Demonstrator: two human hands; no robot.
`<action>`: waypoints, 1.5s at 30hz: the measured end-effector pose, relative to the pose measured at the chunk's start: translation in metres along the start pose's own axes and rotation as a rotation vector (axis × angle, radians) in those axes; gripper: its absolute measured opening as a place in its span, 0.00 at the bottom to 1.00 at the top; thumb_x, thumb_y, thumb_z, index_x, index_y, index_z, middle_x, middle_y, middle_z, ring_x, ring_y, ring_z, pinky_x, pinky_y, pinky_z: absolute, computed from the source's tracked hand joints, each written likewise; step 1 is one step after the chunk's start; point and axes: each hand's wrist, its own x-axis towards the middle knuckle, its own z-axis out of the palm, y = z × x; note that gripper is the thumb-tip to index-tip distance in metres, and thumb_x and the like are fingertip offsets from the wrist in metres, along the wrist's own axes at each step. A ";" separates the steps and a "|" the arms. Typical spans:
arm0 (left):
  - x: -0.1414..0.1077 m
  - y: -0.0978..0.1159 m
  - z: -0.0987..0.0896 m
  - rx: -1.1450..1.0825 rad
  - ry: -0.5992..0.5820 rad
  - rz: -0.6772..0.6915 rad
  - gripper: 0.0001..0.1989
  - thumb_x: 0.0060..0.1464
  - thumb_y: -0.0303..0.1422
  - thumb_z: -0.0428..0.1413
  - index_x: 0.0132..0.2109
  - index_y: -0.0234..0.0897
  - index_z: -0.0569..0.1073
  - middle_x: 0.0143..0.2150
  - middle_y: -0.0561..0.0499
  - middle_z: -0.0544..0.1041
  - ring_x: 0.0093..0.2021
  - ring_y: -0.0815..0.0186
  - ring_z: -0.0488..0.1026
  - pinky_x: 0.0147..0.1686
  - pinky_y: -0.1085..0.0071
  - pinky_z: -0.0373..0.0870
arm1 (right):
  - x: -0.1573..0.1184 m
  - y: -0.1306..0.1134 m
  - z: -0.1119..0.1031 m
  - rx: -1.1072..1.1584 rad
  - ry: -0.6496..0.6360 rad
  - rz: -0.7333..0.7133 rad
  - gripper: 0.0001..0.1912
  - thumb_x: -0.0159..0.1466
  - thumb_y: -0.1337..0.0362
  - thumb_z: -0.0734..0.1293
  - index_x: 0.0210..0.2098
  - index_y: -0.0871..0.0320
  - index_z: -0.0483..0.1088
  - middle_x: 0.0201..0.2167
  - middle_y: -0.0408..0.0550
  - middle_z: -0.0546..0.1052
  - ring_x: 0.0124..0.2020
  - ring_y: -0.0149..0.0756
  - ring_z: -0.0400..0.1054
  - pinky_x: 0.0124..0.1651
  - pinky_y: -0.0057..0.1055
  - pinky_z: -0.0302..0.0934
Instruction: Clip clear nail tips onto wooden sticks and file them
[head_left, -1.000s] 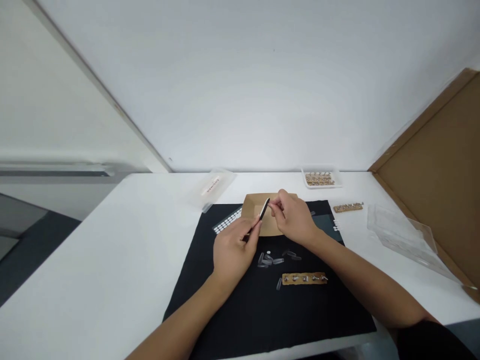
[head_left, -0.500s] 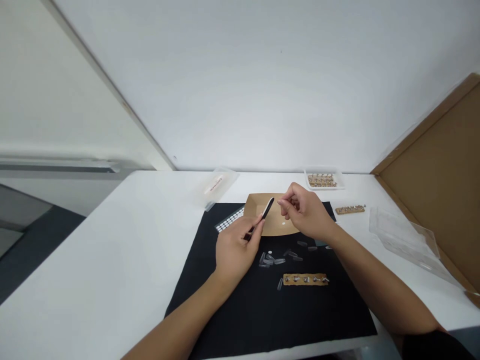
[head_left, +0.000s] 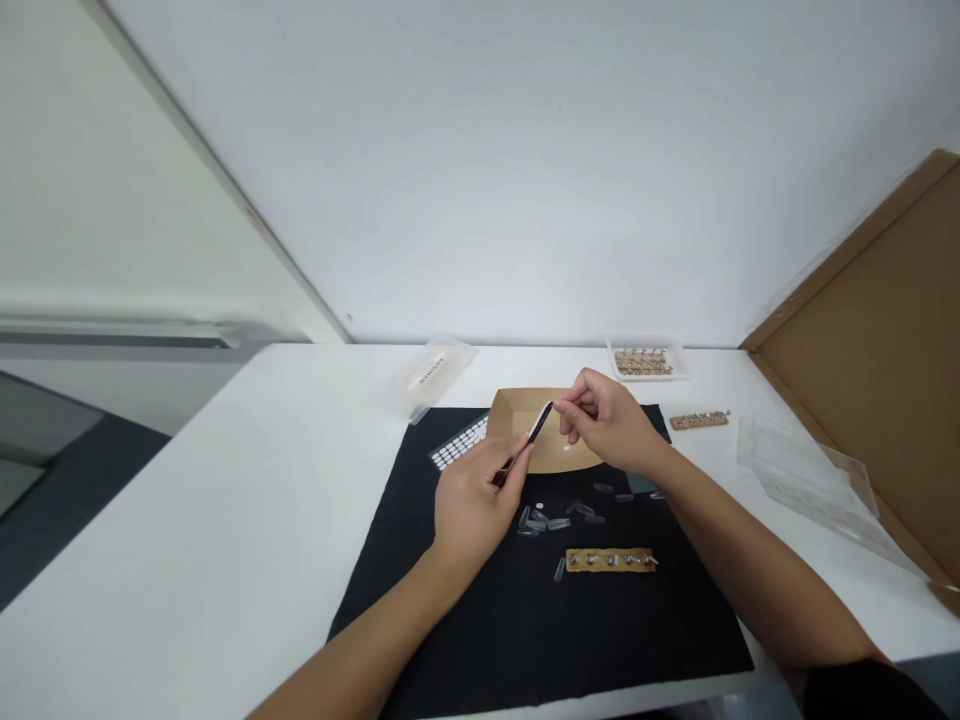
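Note:
My left hand is closed around a slim black-and-white tool that slants up to the right. My right hand pinches thumb and forefinger right at the tool's upper tip; anything between those fingers is too small to make out. Both hands are over a brown paper tray with a small white dot in it. Closer to me, several clear false nail tips lie scattered on a black cloth. A brown strip with metal studs sits there too, beside one loose nail tip.
A sheet of white oval stickers lies left of the tray. Behind are a translucent lid and a clear box of studded strips. Another studded strip, clear plastic cases and a cardboard panel stand to the right.
My left hand has shifted slightly right, and the tool's tip has come up to my right fingertips. The things on the cloth stay where they were.

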 end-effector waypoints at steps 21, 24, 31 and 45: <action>0.000 -0.003 0.002 0.033 -0.044 0.014 0.10 0.68 0.35 0.58 0.42 0.37 0.83 0.33 0.50 0.83 0.31 0.65 0.79 0.32 0.70 0.73 | -0.003 0.007 0.016 -0.392 0.104 -0.118 0.06 0.73 0.63 0.64 0.39 0.52 0.62 0.32 0.44 0.81 0.31 0.37 0.75 0.35 0.31 0.59; 0.000 -0.004 0.002 0.032 -0.035 -0.002 0.10 0.68 0.35 0.58 0.43 0.37 0.84 0.34 0.50 0.84 0.32 0.65 0.80 0.33 0.70 0.73 | -0.003 0.008 0.016 -0.395 0.118 -0.139 0.06 0.74 0.64 0.64 0.39 0.52 0.62 0.32 0.43 0.81 0.32 0.37 0.74 0.35 0.30 0.59; -0.002 -0.007 0.003 -0.026 -0.051 -0.096 0.11 0.67 0.37 0.58 0.46 0.38 0.84 0.33 0.52 0.83 0.30 0.65 0.80 0.34 0.70 0.75 | -0.004 0.008 0.018 -0.409 0.132 -0.176 0.06 0.74 0.63 0.64 0.40 0.52 0.63 0.33 0.43 0.81 0.32 0.37 0.74 0.36 0.30 0.59; -0.003 -0.007 0.004 -0.031 -0.053 -0.155 0.13 0.67 0.39 0.58 0.49 0.39 0.83 0.34 0.52 0.83 0.29 0.65 0.79 0.33 0.70 0.75 | -0.001 0.014 0.026 -0.535 0.188 -0.327 0.07 0.75 0.63 0.61 0.39 0.53 0.63 0.34 0.46 0.81 0.36 0.40 0.73 0.43 0.36 0.61</action>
